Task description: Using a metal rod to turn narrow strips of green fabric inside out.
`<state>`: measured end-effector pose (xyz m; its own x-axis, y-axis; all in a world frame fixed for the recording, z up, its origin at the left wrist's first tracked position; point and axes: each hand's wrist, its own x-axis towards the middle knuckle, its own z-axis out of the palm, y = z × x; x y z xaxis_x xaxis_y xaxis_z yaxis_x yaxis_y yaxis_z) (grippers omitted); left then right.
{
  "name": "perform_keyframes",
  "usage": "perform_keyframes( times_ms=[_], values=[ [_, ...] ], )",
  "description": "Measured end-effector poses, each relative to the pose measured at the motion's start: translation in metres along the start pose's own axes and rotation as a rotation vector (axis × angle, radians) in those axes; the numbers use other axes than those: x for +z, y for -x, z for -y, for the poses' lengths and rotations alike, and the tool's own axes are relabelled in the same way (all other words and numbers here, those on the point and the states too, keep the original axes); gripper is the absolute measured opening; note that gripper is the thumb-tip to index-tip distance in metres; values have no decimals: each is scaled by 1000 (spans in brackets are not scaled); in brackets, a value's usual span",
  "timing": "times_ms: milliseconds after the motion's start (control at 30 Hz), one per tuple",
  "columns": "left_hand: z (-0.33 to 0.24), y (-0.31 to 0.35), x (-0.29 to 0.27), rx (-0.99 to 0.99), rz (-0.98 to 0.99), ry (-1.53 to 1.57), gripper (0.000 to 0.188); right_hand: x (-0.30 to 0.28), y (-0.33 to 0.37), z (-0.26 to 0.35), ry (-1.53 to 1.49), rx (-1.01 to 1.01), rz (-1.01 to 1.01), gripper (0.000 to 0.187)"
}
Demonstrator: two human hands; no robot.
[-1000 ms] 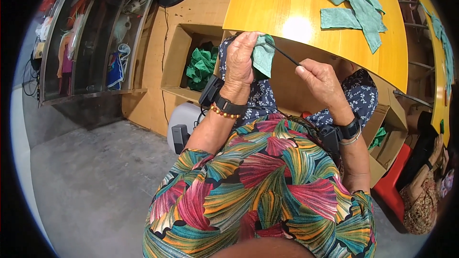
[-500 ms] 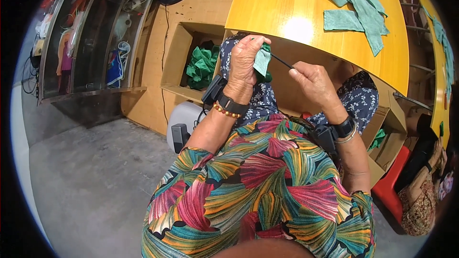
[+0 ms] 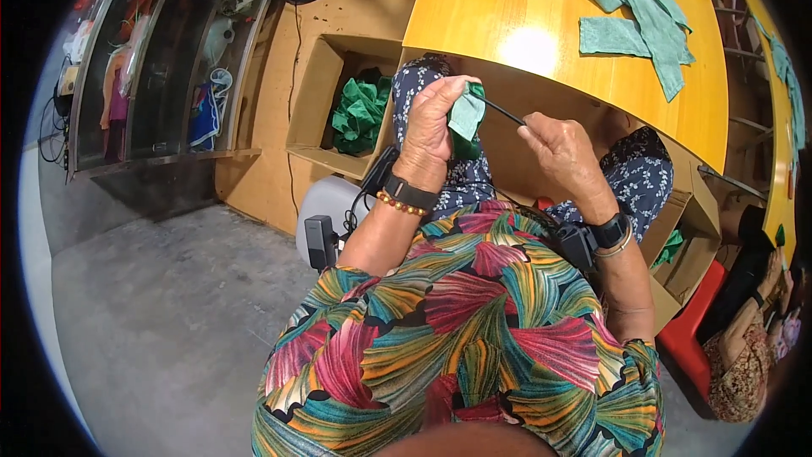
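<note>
Since a moment ago your right hand (image 3: 558, 148) pushed the thin black tool (image 3: 501, 109) deeper into the green cloth piece (image 3: 466, 113), clamped in your left hand (image 3: 433, 118); more pieces wait at one o'clock on the worktop (image 3: 507, 0).

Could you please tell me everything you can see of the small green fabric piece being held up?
The small green fabric piece looks like thin, soft pale-green cloth, folded or bunched. The left hand pinches it upright in front of the wooden table edge. A thin dark rod-like tool, held by the right hand, meets its upper edge. Darker green fabric shows just beneath it.
</note>
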<state>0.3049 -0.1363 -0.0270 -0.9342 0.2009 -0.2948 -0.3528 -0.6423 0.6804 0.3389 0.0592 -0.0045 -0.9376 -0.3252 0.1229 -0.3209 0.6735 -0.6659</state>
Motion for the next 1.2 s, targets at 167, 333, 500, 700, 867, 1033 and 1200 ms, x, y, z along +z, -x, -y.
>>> perform_keyframes(
  times_ms=[167, 333, 500, 700, 867, 1033, 1200],
  values=[
    [1, -3, 5, 41, 13, -217, 13, -7, -7, 3, 171, -7, 65, 22],
    [2, -4, 18, 59, -39, -282, 10, 19, -15, -1, -643, 99, 114, 18],
    [4, -4, 33, 179, 14, 75, 20, 21, -11, 20, -1125, 403, 150, 20],
    [0, -6, 33, 243, 49, 127, 21, 21, -16, 32, -1311, 444, 156, 18],
    [-14, -15, 34, 224, 14, -33, 23, 29, -22, 38, -935, 271, -155, 19],
    [-15, -20, 39, 182, 13, -47, 23, 22, -27, 17, -660, 152, -158, 13],
    [-15, -21, 43, 172, 18, 5, 21, 0, -27, 22, -66, 52, -284, 19]
  ],
)
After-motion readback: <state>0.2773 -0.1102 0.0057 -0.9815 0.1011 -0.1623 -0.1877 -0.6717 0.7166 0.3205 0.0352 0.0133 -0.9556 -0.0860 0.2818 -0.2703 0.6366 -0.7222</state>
